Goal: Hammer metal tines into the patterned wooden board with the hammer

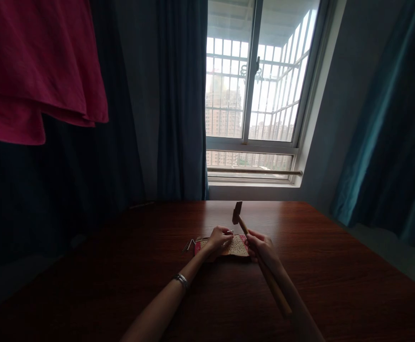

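My right hand is wrapped round the wooden handle of a hammer. The dark hammer head is raised above the table, tilted up and to the left. Fingers pinched together, my left hand rests over a patterned piece, cream with dark specks and red ends. A small metal piece shows at the fingertips, too small to make out well. Part of the patterned piece is hidden under the left hand. Just left of it lie several thin metal rods.
The reddish-brown wooden table reaches back toward a barred window. Dark blue curtains hang on both sides. A pink cloth hangs at the upper left.
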{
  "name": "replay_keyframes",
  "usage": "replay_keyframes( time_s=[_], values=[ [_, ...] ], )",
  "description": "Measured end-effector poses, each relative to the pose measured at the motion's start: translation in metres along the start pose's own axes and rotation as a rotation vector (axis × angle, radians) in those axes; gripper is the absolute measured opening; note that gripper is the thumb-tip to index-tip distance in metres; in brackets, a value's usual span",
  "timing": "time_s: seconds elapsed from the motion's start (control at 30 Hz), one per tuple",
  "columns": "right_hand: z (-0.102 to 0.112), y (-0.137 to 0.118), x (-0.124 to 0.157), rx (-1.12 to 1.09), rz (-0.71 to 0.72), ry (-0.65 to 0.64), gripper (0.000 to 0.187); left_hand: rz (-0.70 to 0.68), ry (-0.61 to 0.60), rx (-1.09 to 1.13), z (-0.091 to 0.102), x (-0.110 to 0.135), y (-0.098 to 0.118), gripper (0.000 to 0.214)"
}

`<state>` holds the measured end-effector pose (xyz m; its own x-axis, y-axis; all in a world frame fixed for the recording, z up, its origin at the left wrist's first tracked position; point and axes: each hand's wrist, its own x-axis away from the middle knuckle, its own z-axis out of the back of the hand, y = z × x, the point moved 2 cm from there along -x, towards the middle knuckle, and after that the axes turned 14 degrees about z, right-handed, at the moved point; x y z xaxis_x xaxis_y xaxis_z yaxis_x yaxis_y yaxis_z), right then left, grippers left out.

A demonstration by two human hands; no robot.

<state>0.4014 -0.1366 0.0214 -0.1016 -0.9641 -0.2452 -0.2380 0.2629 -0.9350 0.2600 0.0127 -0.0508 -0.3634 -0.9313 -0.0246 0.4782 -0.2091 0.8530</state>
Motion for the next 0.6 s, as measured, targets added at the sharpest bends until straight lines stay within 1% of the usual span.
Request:
replay_keyframes(
  time_s=[0.13, 0.3, 0.4, 0.53, 0.6],
  values=[
    [0.000, 0.006, 0.002, 0.034, -0.057, -0.030, 0.040, -0.024, -0.001, -0.004, 0.001, 0.002, 0.002, 0.030],
    [-0.003, -0.009, -0.002, -0.006, 0.001, -0.010, 0.038, -0.034, -0.003, -0.005, 0.001, 0.004, 0.003, 0.021],
    [-0.004, -0.012, -0.004, -0.009, -0.012, -0.015, 0.036, -0.033, -0.005, -0.001, 0.000, 0.003, 0.001, 0.024],
    [-0.002, -0.003, -0.005, 0.011, -0.070, -0.025, 0.032, -0.039, -0.002, -0.019, 0.000, 0.001, -0.002, 0.029],
    [-0.002, -0.001, -0.005, 0.012, -0.064, -0.016, 0.032, -0.041, -0.004, -0.044, 0.000, 0.000, -0.002, 0.029]
  ],
)
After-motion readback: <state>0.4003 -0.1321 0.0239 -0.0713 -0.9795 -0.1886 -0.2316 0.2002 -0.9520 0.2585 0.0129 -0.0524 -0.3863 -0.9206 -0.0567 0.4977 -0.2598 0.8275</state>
